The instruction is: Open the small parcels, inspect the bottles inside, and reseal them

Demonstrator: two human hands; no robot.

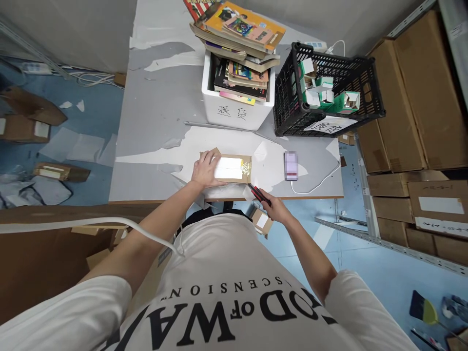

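A small brown cardboard box (234, 168) with a white label and a bit of yellow on it lies on the table near its front edge. Over its left end, my left hand (206, 169) grips it, fingers on top and thumb along the near side. My right hand (277, 208) is closed around a red and black utility knife (259, 194). The knife's tip is at the box's near right corner; whether it touches cannot be made out. To the right lies a phone (291, 165) with a white cable plugged in.
Behind the box stand a white bin (237, 111) heaped with books (241, 29) and a black crate (329, 124) holding small green and white boxes. Shelves with cartons (437, 200) line the right side. Packages (61, 171) lie on the floor at left. A white cable (109, 222) hangs across my left arm.
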